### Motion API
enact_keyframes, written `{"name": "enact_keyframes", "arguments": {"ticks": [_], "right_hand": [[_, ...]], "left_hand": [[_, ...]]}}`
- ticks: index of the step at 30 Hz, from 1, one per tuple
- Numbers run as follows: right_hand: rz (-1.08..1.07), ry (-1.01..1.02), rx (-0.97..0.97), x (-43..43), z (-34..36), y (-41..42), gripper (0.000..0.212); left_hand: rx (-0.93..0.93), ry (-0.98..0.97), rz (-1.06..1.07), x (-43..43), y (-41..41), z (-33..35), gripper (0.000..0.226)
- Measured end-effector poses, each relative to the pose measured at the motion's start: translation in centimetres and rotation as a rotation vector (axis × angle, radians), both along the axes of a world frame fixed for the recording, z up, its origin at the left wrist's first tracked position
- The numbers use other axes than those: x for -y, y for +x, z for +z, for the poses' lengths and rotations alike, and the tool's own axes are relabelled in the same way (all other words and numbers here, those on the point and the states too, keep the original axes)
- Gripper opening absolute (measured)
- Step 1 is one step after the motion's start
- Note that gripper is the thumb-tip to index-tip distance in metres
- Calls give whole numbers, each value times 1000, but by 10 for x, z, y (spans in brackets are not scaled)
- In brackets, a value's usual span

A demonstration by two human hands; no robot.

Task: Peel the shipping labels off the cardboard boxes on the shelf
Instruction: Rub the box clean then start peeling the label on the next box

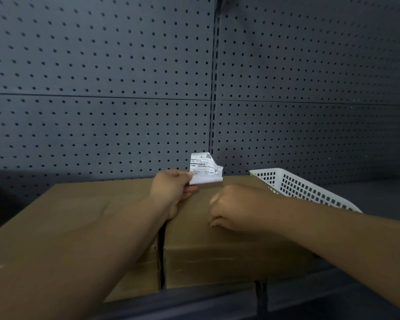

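Two brown cardboard boxes stand side by side on the shelf, a left box (79, 211) and a right box (217, 255). My left hand (171, 190) pinches a crumpled white shipping label (204, 168) and holds it up above the far top edge of the right box. My right hand (231, 207) rests on top of the right box with its fingers curled under; nothing shows in its grip.
A white perforated plastic basket (305, 188) sits tilted to the right of the boxes. Grey pegboard (125, 88) forms the back wall. The dark shelf surface (379, 195) extends to the right, with the shelf's front edge (194, 306) below the boxes.
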State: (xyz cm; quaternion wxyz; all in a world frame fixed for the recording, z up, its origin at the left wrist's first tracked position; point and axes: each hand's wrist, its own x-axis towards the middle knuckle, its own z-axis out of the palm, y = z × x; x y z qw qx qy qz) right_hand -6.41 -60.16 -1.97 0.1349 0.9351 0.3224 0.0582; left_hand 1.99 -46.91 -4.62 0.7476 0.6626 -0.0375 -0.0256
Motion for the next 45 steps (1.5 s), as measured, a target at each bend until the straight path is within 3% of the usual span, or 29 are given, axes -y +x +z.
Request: {"name": "enact_keyframes", "arguments": {"ticks": [3, 5, 10, 12, 25, 35, 40, 45], "right_hand": [[13, 48, 53, -1, -5, -4, 26], [-47, 198, 18, 0, -6, -4, 21], [-342, 958, -41, 23, -1, 14, 12], [-377, 1121, 20, 30, 5, 21, 15], [-300, 1041, 219, 29, 20, 45, 5], [-406, 931, 361, 23, 26, 49, 16], [-561, 1108, 192, 23, 39, 51, 28], [-592, 1358, -19, 31, 42, 51, 26]], "left_hand": [[-8, -7, 3, 0, 0, 0, 8], [-8, -12, 5, -1, -1, 1, 7], [-5, -6, 6, -1, -2, 2, 7], [-1, 5, -14, 1, -4, 5, 7], [14, -123, -240, 17, -18, 26, 25], [0, -247, -284, 22, -18, 36, 28], [31, -234, -263, 32, -10, 34, 18], [41, -221, -288, 36, -4, 35, 9]]}}
